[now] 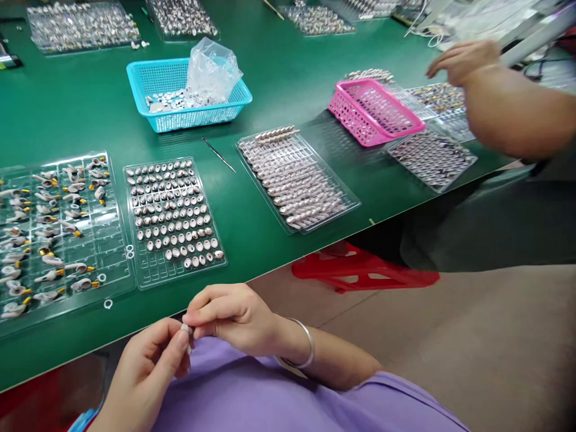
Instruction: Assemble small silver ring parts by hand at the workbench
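Observation:
My left hand (146, 369) and my right hand (229, 315) meet below the near edge of the green table (279, 72), over my purple shirt. Both pinch one small pale grey part (186, 330) between fingertips. My right wrist carries a silver bangle (306, 348). Just beyond the hands lies a clear tray (173, 219) filled with rows of small silver-brown pieces. Left of it, another clear tray (58, 234) holds several curved grey parts with yellow tips.
A third clear tray (297, 180) holds rows of parts. A thin metal pick (218, 155) lies beside it. A blue basket (184, 96) with a plastic bag and a pink basket (373, 111) stand farther back. A co-worker's arm (504, 102) reaches over the right end. A red stool (364, 270) stands below.

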`<move>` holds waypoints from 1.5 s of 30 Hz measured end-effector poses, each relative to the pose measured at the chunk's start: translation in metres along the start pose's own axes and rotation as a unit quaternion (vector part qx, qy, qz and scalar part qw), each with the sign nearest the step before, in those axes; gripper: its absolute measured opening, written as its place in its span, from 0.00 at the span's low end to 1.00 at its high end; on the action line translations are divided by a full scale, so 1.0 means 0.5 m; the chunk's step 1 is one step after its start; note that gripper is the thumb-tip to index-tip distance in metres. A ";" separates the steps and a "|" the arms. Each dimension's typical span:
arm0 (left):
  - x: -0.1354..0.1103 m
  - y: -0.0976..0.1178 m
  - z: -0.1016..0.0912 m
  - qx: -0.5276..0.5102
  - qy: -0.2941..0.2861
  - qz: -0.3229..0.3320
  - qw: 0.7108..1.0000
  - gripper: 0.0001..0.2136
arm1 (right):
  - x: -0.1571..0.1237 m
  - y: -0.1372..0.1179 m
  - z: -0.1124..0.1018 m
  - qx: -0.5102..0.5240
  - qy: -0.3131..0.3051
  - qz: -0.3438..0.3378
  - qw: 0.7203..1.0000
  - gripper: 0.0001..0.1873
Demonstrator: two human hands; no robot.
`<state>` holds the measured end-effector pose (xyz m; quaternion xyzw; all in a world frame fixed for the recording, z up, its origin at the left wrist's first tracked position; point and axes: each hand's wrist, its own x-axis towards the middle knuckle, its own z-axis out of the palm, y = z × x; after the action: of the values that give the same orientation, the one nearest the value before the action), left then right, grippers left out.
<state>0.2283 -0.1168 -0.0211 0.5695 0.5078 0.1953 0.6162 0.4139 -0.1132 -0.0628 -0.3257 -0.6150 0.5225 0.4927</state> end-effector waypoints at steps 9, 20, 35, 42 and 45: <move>-0.001 -0.007 -0.003 -0.094 -0.051 -0.040 0.993 0.16 | 0.004 -0.010 -0.007 -0.055 -0.017 -0.061 0.996 0.07; -0.016 0.001 0.000 0.096 0.033 0.125 0.987 0.12 | -0.001 -0.021 0.007 -0.060 0.002 -0.031 0.998 0.07; -0.017 -0.003 -0.001 0.058 0.016 0.097 0.993 0.12 | -0.007 -0.025 0.011 -0.069 0.023 -0.077 0.994 0.07; -0.015 -0.001 -0.001 -0.011 -0.015 0.038 0.999 0.13 | -0.008 -0.027 0.010 -0.087 0.015 -0.097 0.991 0.08; -0.020 -0.001 0.000 0.053 0.011 0.076 0.996 0.12 | -0.010 -0.027 0.009 -0.086 0.009 -0.082 0.993 0.08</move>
<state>0.2239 -0.1252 -0.0176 0.6357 0.4795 0.2205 0.5633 0.4125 -0.1224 -0.0512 -0.3203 -0.6778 0.4229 0.5092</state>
